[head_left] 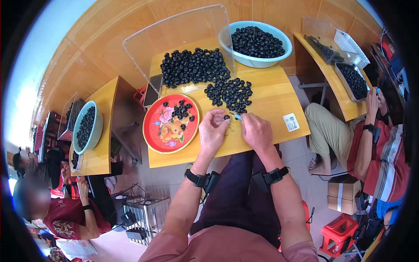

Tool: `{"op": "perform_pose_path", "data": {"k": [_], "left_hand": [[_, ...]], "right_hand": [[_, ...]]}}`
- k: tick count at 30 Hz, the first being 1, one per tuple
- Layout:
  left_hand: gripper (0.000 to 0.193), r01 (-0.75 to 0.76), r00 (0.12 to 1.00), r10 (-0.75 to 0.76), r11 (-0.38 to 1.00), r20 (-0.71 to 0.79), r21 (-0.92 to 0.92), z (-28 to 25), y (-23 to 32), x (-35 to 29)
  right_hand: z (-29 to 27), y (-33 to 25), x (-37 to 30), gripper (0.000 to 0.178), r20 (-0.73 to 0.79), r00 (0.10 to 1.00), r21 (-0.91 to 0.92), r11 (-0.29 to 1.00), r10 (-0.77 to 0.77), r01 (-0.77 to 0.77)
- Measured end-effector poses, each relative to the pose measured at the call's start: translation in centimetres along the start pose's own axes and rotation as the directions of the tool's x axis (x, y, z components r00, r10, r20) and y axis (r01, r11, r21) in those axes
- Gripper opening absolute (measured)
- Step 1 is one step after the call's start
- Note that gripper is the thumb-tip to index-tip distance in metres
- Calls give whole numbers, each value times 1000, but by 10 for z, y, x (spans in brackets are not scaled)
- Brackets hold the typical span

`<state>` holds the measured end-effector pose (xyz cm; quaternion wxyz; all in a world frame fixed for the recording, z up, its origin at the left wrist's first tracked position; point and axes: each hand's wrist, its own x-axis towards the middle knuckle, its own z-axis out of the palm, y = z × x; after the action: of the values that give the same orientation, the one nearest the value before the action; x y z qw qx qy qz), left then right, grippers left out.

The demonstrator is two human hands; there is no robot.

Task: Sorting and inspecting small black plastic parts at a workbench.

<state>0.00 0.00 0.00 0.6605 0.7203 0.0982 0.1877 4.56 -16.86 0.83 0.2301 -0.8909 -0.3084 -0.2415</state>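
My left hand (212, 132) is closed, pinching a small round black piece (226, 117) between thumb and fingertips. My right hand (256, 132) grips a small tool with a light blue part (236, 116) showing past the fingers, close to that piece; its tip is too small to make out. Just beyond both hands lies a loose heap of black round pieces (229, 94), some showing a hole. To the left of my left hand, a red round tray (150, 132) with a flower print carries several more of them.
Behind the heap, a clear plastic bin (174, 27) lies on its side with many black pieces. A light blue basin (286, 52) full of them stands at the back right. A white label (291, 122) sticks to the wooden table (275, 94). Other people work at tables left and right.
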Motion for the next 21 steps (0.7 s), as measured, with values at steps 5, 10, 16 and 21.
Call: {"op": "perform_pose_path", "data": {"k": [5, 10, 16, 21], "left_hand": [[25, -74, 997, 76, 995, -30, 70, 3, 1, -3], [16, -228, 970, 238, 963, -54, 146, 3, 12, -4], [20, -385, 880, 461, 833, -116, 397, -33, 33, -6], [17, -310, 810, 564, 646, -163, 697, -62, 60, 14]], "right_hand": [[-4, 0, 0, 5, -44, 999, 7, 1000, -2, 2], [1, 1, 2, 7, -53, 998, -12, 999, 42, -43], [-1, 1, -2, 11, -60, 995, -14, 996, 84, -85], [3, 3, 0, 8, -50, 992, 14, 993, 116, -115]]}}
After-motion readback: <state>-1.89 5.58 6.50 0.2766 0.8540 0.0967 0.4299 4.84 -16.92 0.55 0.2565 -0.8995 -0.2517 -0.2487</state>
